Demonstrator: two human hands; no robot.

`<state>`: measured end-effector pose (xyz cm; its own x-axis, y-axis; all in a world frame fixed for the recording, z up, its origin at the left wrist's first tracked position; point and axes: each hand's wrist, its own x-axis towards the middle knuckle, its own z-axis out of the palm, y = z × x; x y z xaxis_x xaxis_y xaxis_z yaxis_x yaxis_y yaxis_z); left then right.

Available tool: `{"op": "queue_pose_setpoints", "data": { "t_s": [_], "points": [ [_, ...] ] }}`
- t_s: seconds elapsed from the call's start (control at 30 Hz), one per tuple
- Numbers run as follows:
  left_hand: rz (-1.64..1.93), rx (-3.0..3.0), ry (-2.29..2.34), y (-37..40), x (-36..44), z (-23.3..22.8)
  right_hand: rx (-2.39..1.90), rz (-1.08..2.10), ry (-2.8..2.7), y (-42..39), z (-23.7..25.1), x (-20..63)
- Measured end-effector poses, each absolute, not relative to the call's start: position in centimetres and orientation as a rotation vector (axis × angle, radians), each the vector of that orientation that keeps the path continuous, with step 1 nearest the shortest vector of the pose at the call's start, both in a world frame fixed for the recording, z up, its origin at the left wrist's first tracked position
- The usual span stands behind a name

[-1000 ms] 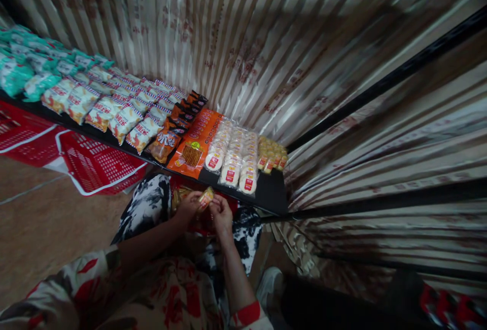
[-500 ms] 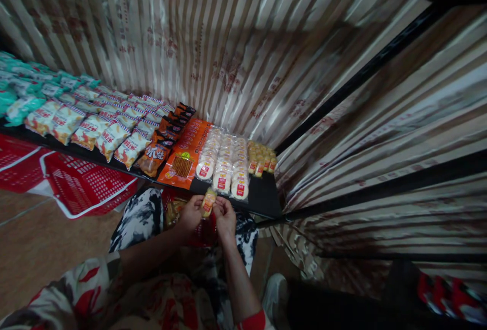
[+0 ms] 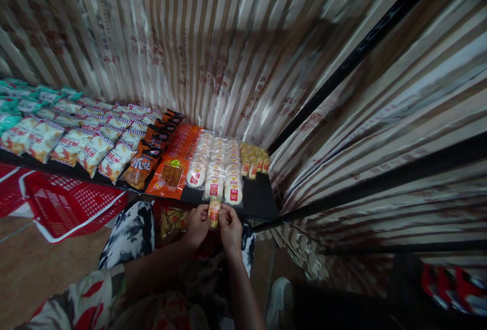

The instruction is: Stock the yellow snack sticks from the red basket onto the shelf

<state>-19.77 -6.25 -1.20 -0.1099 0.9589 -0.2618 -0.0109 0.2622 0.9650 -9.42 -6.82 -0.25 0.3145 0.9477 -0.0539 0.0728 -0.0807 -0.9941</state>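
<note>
Both hands have risen toward the shelf (image 3: 262, 203) since the earlier frame, bringing the packet (image 3: 213, 210) close to its front edge.

Head view: the left hand (image 3: 198, 224) and right hand (image 3: 230, 227) are both closed on the packet, pinching it from either side, upright, just below the row of round cakes (image 3: 215, 170). Left of the cakes lie an orange pack (image 3: 173, 170) and chip bags (image 3: 87, 142); a red basket (image 3: 72, 208) sits below the shelf. The packet looks light, crinkly and slippery (probably crushable), so its sealed edges seem the safest hold.
</note>
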Motion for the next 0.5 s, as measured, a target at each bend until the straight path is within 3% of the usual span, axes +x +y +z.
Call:
{"op": "queue_pose_setpoints", "data": {
  "t_s": [0.5],
  "points": [
    [0.978,1.076,1.339,-4.3,-15.2,-0.2,-1.527,0.828,-0.962,-6.1,-0.2,-5.0]
  ]
}}
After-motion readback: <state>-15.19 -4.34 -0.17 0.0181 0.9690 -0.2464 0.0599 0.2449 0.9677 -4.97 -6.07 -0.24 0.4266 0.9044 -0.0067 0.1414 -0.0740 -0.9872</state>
